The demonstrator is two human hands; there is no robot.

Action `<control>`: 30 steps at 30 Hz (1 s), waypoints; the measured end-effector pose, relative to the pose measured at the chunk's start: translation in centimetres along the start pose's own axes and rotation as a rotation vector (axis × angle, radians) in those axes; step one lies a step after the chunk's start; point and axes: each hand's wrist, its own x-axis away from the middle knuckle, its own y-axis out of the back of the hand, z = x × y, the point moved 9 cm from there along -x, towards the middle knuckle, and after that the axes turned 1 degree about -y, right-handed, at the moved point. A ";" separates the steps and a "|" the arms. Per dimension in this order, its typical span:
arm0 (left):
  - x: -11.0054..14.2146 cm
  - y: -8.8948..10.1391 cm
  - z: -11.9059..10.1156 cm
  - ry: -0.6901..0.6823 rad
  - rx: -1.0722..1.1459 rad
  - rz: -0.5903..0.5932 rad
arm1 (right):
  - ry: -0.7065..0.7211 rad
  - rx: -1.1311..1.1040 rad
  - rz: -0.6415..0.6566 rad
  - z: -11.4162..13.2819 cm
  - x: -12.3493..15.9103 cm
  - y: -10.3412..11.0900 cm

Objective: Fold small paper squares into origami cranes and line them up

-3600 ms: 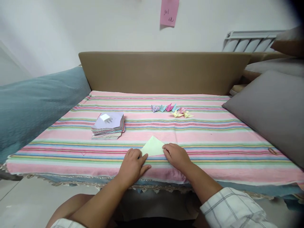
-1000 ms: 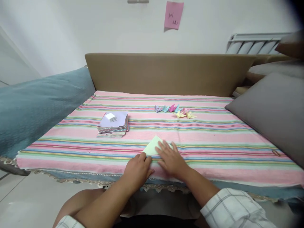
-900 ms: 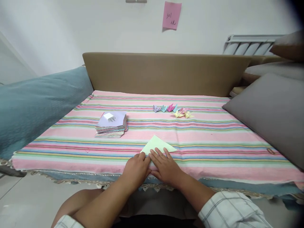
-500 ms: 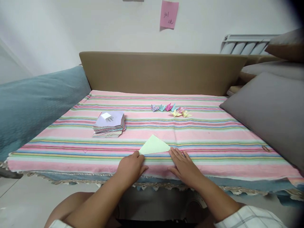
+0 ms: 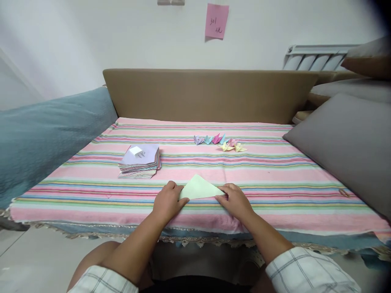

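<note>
Pale green paper [image 5: 201, 188] lies on the striped cloth [image 5: 195, 167], near the front edge of the seat and between the person's two hands. The left hand [image 5: 166, 202] has its grip on the left corner: the thumb lies along the near edge while the fingers bend over the corner from the far side, leaving only a narrow space, with the paper in it. The right hand [image 5: 236, 201] holds the opposite corner in a similar narrow grip, forefinger above and thumb below, the tip of the paper running in between. How firmly either one presses cannot be told.

The sheet has the shape of a low, wide triangle. Its blunt point faces away from the person, and its long edge runs almost straight on the near side. The surface looks smooth and evenly coloured; whether the corners are slightly raised is unclear.

Beyond the left hand stands a stack of paper [image 5: 139, 166], lilac on top, with a white plug [image 5: 136, 151] resting on it. Farther back, past the green sheet, small folded paper figures [image 5: 217, 139] in lilac, blue, magenta, pink and yellow sit close together, well apart from both hands.
</note>
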 end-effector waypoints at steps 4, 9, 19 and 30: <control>-0.3 0.0 0.5 -0.001 0.123 -0.036 | -0.002 -0.088 -0.025 -0.2 0.1 0.0; -0.6 0.1 0.7 -0.012 0.268 -0.078 | 0.006 -0.203 -0.056 -0.3 0.3 0.5; -1.0 1.1 -0.4 -0.079 0.264 -0.185 | 0.091 -0.293 -0.131 0.2 0.8 1.3; -1.4 -0.5 -0.2 -0.033 0.276 -0.150 | 0.012 -0.276 0.017 -0.7 0.8 0.0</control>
